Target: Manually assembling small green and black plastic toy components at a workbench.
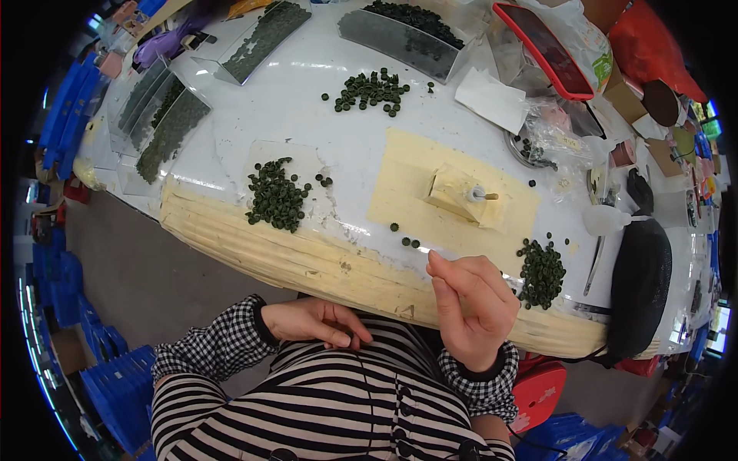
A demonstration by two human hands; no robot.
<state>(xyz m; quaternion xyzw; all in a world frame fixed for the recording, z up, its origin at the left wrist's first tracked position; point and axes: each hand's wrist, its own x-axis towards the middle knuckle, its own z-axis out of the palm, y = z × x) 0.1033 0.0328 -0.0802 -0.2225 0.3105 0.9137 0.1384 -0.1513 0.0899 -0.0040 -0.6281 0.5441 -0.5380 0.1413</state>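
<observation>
My right hand point(478, 307) is raised over the table's padded near edge. Its thumb and index fingertip meet in a pinch; anything between them is too small to make out. Just beyond the fingertips lie a few small dark green round pieces point(406, 241). A pile of the same pieces point(542, 274) sits right of this hand. My left hand point(319, 323) rests low in front of my striped top, fingers loosely bent and apart, holding nothing visible. Farther ahead, a paper-wrapped block point(461, 196) with a small upright fitting stands on a cream sheet point(393, 173).
More green pieces are heaped at left point(277, 201) and far centre point(373, 92). Clear trays point(400, 38) of dark pieces line the back. A red-cased phone point(544, 50) stands at far right above plastic bags. Tweezers point(594, 265) and a black padded object point(639, 288) lie right.
</observation>
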